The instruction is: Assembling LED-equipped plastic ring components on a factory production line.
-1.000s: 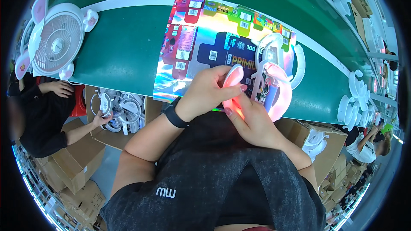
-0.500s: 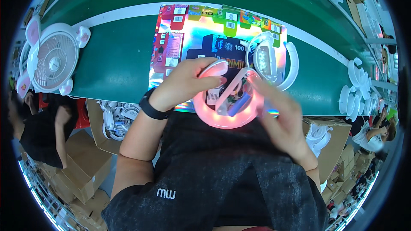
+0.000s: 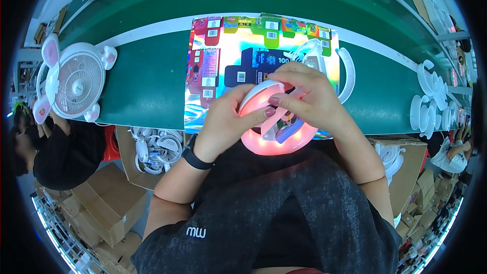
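A ring-shaped plastic housing (image 3: 276, 147), glowing pink from lights inside it, is held up near my body at the table's front edge. My left hand (image 3: 231, 119) grips its left rim, with the thumb over the inner side. At the top of the ring, my right hand (image 3: 314, 96) has its fingers and thumb pressed together on the housing; exactly what the fingertips pinch is hidden. Inside the opening lie thin wires and a blue cylinder (image 3: 289, 131) like a battery. Behind my right hand, a white housing part (image 3: 313, 48) is partly covered. A white curved strip (image 3: 347, 76) lies beside it.
Under my hands a shiny printed sheet (image 3: 195, 119) covers part of the green table (image 3: 144, 76). A white rabbit-eared fan (image 3: 78, 86) stands left. White curved parts (image 3: 428, 114) stand right. Boxes of white parts (image 3: 157, 147) (image 3: 390, 160) sit below the edge. Another person (image 3: 66, 152) is at left.
My right hand, blurred at the ring's right side before, has moved up and left onto the ring's top. The left hand's grip remains, and the view has shifted slightly.
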The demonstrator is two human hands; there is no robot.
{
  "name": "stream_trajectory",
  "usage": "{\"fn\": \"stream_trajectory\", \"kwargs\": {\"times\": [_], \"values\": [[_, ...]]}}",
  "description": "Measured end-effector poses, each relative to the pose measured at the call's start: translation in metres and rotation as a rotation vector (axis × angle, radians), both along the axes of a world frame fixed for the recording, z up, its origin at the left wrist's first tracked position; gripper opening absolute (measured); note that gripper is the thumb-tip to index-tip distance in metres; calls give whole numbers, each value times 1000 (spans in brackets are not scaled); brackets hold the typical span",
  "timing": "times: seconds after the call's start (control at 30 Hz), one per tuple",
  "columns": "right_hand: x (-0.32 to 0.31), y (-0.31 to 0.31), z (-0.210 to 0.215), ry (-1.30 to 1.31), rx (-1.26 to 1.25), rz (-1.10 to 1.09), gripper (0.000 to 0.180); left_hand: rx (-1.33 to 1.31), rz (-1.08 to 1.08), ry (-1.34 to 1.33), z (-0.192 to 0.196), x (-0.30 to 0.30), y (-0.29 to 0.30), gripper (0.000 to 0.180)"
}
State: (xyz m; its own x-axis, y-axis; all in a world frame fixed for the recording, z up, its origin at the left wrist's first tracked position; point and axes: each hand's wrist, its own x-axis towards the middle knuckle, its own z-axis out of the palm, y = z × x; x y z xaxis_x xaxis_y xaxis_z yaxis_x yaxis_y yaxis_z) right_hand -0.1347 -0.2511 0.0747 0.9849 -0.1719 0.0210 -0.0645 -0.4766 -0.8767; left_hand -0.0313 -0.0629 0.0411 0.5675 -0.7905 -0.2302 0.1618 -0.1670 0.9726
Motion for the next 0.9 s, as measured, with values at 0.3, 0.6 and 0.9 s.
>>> {"fn": "stream_trajectory", "kwargs": {"times": [0.3, 0.6, 0.9], "values": [[18, 27, 29, -23, -664, 172, 20, 151, -26, -561, 14, -16, -4, 57], [16, 23, 12, -151, -655, 115, 34, 55, 0, -719, 11, -24, -5, 58], [24, 5, 4, -176, -485, -148, 36, 90, -26, -334, 7, -21, 3, 48]]}}
